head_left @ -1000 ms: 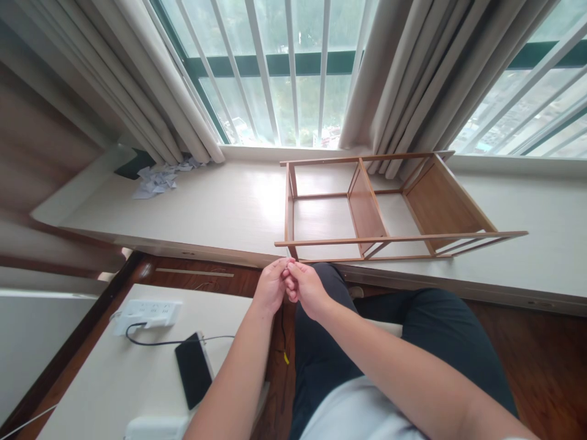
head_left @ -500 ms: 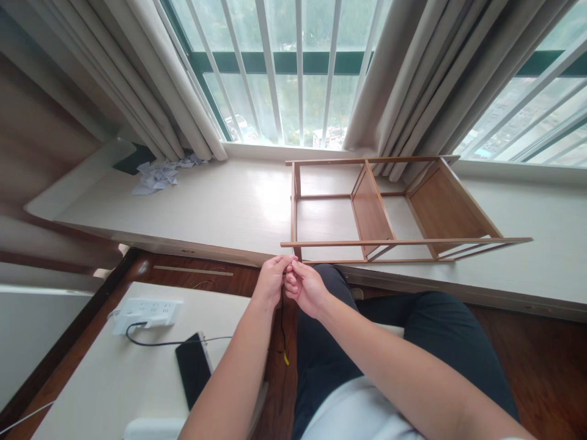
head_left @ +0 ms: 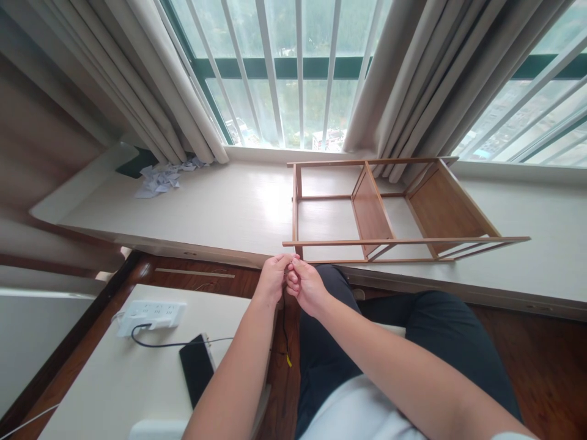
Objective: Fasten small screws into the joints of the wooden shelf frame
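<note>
My left hand (head_left: 274,278) and my right hand (head_left: 306,284) meet in front of me, just short of the windowsill ledge. Both are closed, with thumbs and fingertips pinched together and touching. A thin black cable (head_left: 284,318) hangs down from beneath them and has a yellow tip (head_left: 288,360) near its lower end. The part between my fingertips is tiny and mostly covered by the fingers. Right beyond my hands is the near left corner of a brown wooden rack (head_left: 403,242), lying on its side on the ledge.
On the white table (head_left: 96,379) at lower left are a power strip (head_left: 153,313) with a plugged-in charger and cord, and a black phone (head_left: 196,370). Torn paper scraps (head_left: 158,180) lie on the ledge (head_left: 220,214). Curtains (head_left: 394,79) frame the barred window.
The view has shifted very slightly. My hands keep the same pinched pose at nearly the same spot, and the black cable still hangs below them.
</note>
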`<state>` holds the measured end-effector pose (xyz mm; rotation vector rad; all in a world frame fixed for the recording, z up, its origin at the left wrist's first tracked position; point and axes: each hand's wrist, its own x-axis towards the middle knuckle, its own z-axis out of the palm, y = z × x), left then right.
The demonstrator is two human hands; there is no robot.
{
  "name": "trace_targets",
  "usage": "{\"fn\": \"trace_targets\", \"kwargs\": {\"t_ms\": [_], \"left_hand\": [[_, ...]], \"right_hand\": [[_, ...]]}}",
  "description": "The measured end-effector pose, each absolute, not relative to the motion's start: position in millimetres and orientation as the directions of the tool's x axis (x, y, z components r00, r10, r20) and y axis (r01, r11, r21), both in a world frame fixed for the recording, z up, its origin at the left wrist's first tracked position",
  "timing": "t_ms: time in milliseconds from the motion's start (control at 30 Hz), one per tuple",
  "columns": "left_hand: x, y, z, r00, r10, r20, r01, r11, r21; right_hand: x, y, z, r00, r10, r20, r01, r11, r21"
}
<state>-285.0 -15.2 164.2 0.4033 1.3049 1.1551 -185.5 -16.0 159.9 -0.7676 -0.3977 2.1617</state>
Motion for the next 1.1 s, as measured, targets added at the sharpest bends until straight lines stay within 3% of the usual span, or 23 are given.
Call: {"fn": "trace_targets", "kwargs": {"t_ms": [233,433,567,800,1100], "left_hand": [[-289.3,-13.4,155.3,-0.089,0.851,-0.518,-0.488,0.416,0.768],[-293.3,-7.7,146.2,-0.054,0.845,-0.533,-0.663,0.369,0.651],[-292.8,-5.9,143.7,-0.009,0.842,-0.539,-0.699,0.380,0.606],[-292.1,-8.7,150.0,0.062,0.852,-0.520,-0.583,0.454,0.674],[-291.6,-11.0,159.0,-0.072,0.841,-0.536,-0.497,0.436,0.750]], "right_hand": [[-189.4,-13.8,154.4,-0.411,0.825,-0.387,-0.481,-0.557,-0.677],[-186.9,-7.0,144.2,-0.246,0.931,-0.272,-0.187,-0.320,-0.929],[-184.1,-3.6,140.6,-0.240,0.943,-0.232,-0.088,-0.259,-0.962],[-187.9,-6.4,147.0,-0.350,0.868,-0.352,-0.308,-0.462,-0.832],[-183.1,-7.4,159.3,-0.601,0.693,-0.397,-0.541,-0.719,-0.437]]}}
